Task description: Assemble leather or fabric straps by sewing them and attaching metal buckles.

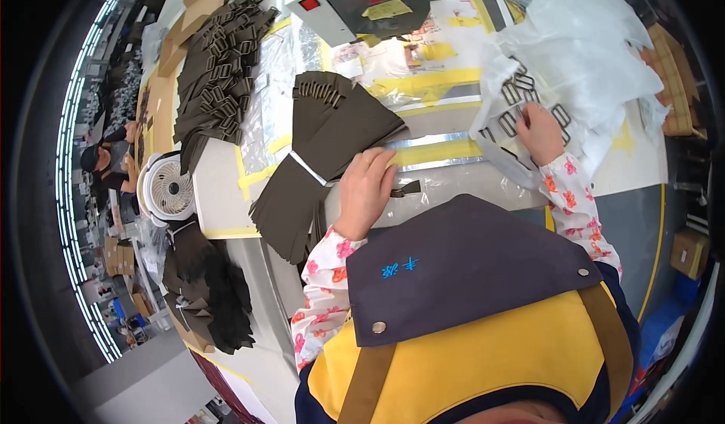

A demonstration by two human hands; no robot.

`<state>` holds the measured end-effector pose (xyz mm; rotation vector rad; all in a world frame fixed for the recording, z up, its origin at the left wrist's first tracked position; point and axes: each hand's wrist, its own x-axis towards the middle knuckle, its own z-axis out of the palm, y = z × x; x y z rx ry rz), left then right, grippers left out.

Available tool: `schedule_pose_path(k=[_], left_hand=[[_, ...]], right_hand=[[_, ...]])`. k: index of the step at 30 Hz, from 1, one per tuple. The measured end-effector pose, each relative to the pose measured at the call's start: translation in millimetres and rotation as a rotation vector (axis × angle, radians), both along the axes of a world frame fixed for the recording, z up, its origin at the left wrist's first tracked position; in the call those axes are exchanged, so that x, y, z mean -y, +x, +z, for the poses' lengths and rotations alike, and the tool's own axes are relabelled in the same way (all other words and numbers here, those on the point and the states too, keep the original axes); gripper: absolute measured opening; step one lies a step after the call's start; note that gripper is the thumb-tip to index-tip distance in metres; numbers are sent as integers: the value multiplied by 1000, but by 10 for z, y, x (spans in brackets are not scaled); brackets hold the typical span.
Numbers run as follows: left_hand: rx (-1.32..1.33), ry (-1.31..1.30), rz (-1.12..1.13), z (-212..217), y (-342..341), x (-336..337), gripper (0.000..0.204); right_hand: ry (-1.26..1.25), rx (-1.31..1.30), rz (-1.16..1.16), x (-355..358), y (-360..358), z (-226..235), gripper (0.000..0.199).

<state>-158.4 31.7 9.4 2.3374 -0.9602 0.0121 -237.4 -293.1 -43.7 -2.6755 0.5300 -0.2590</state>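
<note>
Nearest the camera, a yellow and dark apron (468, 303) is filling the lower part of the view, with flowered sleeves coming out on both sides. The left hand (365, 188) is lying flat, palm down, on the worktable (226, 197), fingers spread slightly and gripping nothing; its fingertips are touching the edge of a bundle of dark fabric strips (317, 152) that is bound with a white band. A single small dark strip (405, 190) is lying just beside this hand, toward the person's right.

The right hand (539, 131) is reaching further out, fingers curled down onto a scatter of metal buckles (521, 107) that are sitting on a clear plastic bag (581, 69). Its fingertips are touching the buckles, but whether they are actually pinching one cannot be told from here.

To the person's left, a small white fan (168, 188) is sitting at the table edge, with loose dark fabric pieces (208, 288) heaped below it. Farther back, a large pile of strips already fitted with buckles (219, 61) is lying along the left side of the table. At the far end, a grey machine with a red switch (355, 1) is standing over yellow tape marks (427, 84).
</note>
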Motion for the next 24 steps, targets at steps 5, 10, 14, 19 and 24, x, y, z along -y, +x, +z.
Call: schedule_pose_path(k=[5, 10, 14, 19, 24], left_hand=[[258, 80, 88, -203, 185, 123, 21], [362, 50, 162, -231, 239, 51, 24], [400, 19, 95, -311, 198, -8, 27], [400, 0, 39, -418, 117, -2, 28], [424, 29, 24, -365, 58, -31, 24]], right_hand=[[127, 140, 199, 209, 73, 346, 7], [389, 202, 183, -100, 129, 698, 10], [762, 235, 401, -423, 204, 514, 18], [1113, 165, 422, -738, 255, 328, 12], [995, 42, 537, -896, 420, 115, 11]])
